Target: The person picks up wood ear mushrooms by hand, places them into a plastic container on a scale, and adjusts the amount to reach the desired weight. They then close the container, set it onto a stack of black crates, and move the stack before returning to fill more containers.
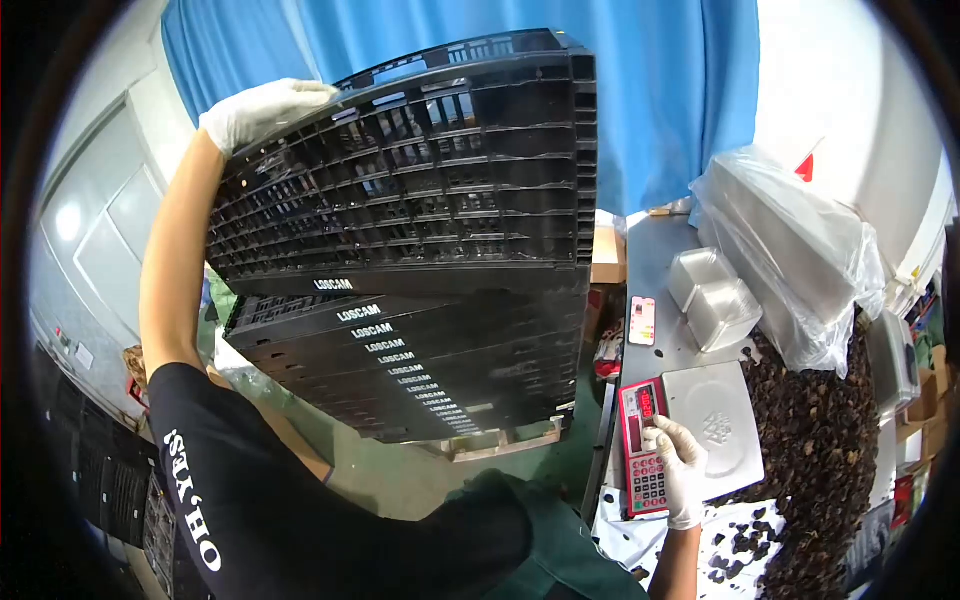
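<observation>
My left hand (268,112), in a white glove, grips the upper left edge of a black plastic crate (400,180). That crate is tilted up on a tall stack of folded black crates (430,350) marked LOSCAM. Over the red digital scale's keypad and display panel (648,480) is my right hand (677,470), also gloved, with its fingers curled together near the lit display. Whether those fingers hold anything is too small to tell. The scale's metal plate (722,425) lies just right of my right hand.
Clear plastic containers (722,310) and a phone-like card (642,321) lie on the metal table (655,255). A plastic-wrapped stack (790,250) leans behind. Dark dried pieces (820,430) cover the table's right part. A blue curtain (660,100) hangs behind.
</observation>
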The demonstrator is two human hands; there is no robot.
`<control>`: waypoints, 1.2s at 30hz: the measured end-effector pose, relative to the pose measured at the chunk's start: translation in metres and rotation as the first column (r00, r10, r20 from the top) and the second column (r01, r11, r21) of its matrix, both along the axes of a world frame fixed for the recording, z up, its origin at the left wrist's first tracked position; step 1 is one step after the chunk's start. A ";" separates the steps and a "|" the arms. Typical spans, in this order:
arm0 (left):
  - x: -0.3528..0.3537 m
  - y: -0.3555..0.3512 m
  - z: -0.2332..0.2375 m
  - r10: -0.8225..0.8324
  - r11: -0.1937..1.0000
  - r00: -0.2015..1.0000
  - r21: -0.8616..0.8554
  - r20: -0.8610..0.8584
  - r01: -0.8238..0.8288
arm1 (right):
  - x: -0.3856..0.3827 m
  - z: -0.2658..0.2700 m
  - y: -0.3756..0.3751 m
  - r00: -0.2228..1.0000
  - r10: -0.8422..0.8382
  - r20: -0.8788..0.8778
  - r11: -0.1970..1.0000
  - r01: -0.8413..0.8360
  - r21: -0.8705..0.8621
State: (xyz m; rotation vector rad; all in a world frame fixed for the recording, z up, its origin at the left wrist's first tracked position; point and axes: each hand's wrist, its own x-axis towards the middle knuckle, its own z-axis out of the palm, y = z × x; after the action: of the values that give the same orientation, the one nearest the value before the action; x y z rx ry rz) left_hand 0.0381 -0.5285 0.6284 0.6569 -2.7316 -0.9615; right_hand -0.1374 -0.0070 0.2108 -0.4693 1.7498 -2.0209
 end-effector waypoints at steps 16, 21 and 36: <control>-0.038 0.007 -0.001 0.147 0.946 0.972 -0.313 0.184 -0.084 | -0.003 -0.014 0.003 0.995 -0.014 0.103 1.000 0.014 -0.002; -0.015 -0.020 0.006 0.115 0.974 0.926 -0.224 0.360 -0.034 | -0.005 -0.027 0.019 0.995 -0.074 0.067 0.997 0.073 0.010; -0.018 -0.023 -0.011 0.195 0.981 0.930 -0.053 0.311 -0.188 | -0.009 -0.046 0.017 0.993 -0.041 0.107 0.999 0.038 0.027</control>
State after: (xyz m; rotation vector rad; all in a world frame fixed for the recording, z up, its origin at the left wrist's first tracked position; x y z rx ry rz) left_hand 0.0199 -0.5516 0.6171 1.1392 -2.8666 -0.8410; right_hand -0.1465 0.0101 0.1645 -0.3137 1.7302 -2.0097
